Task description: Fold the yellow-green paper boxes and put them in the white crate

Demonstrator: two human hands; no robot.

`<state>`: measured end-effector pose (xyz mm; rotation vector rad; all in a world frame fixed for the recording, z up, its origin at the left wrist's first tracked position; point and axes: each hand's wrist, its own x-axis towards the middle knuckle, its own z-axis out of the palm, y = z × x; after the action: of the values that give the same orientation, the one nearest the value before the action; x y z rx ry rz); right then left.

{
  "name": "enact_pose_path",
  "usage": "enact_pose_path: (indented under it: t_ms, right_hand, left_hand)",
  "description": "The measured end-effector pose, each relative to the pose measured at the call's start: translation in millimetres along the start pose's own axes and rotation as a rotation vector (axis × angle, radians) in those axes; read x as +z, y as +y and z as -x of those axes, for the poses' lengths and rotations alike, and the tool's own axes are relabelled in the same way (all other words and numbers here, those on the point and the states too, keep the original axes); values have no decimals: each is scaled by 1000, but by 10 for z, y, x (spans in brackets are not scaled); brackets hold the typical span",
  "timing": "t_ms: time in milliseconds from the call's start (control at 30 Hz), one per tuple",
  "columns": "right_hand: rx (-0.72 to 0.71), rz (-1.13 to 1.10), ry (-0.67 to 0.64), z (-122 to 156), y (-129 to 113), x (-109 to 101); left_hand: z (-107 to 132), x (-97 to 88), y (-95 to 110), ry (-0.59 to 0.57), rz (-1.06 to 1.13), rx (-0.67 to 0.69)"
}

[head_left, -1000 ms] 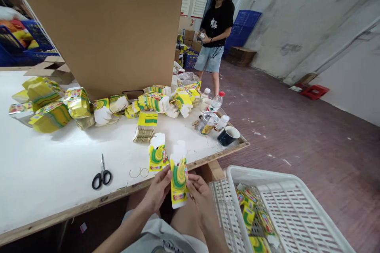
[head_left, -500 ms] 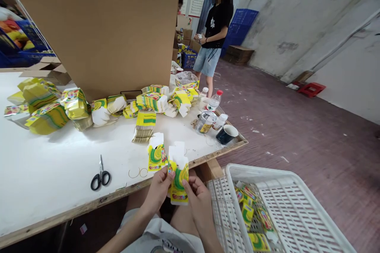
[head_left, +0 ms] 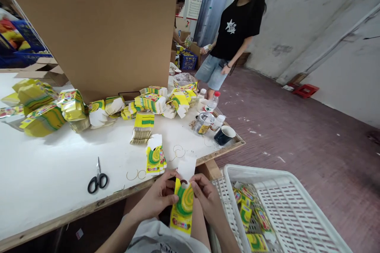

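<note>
A yellow and green printed carton (head_left: 183, 207) with a white top flap standing up is between my two hands, over my lap. My left hand (head_left: 163, 193) grips its left edge, thumb on the printed front. On the other side, my right hand (head_left: 206, 193) pinches the upper right edge near the flap. A few flat cartons (head_left: 154, 160) of the same print lie at the table edge, just beyond my left hand. Behind them is a stack of folded cartons (head_left: 142, 126).
Black-handled scissors (head_left: 97, 180) and loose rubber bands (head_left: 136, 174) lie on the white table (head_left: 59, 174). Bottles, a jar (head_left: 204, 123) and a dark mug (head_left: 225, 135) stand at its right corner. A white basket (head_left: 285, 178) holding cartons is at my right. A person (head_left: 234, 35) stands beyond.
The carton has come lower and closer to my lap, and my right hand has moved up to its top edge. The standing person has come nearer, lowering one arm.
</note>
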<state>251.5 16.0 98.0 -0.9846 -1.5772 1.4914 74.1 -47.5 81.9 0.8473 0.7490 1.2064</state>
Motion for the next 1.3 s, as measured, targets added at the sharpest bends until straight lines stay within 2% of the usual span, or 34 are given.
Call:
enact_pose_path:
  t_ms: [167, 267, 333, 400, 500, 700, 933, 1067, 1233, 1300]
  right_hand:
    - [-38, -41, 123, 8, 40, 26]
    - [-54, -21, 192, 1, 57, -1]
    - [-87, 65, 164, -14, 52, -45]
    - [-61, 129, 91, -31, 52, -75]
    - [25, 194, 0, -50, 77, -54]
    - [-2, 351, 70, -58, 136, 84]
    - [-52, 297, 37, -20, 107, 96]
    - [-51, 273, 120, -35, 85, 61]
    - [-47, 118, 90, -20, 98, 147]
    - [-62, 135, 88, -14, 74, 127]
  left_hand:
    - [12, 20, -19, -4, 7, -73]
    - [-19, 18, -5, 11, -59, -59]
    - [-45, 10, -4, 81, -165, -4]
    - [-64, -1, -21, 134, -266, 46]
    - [-64, -27, -70, 118, -312, 64]
    - [-57, -74, -111, 70, -255, 75]
    - [-60, -17, -39, 89, -100, 51]
    - [-71, -17, -52, 81, -66, 82]
    - [-101, 76, -53, 77, -105, 127]
    - [-102, 111, -48, 86, -164, 127]
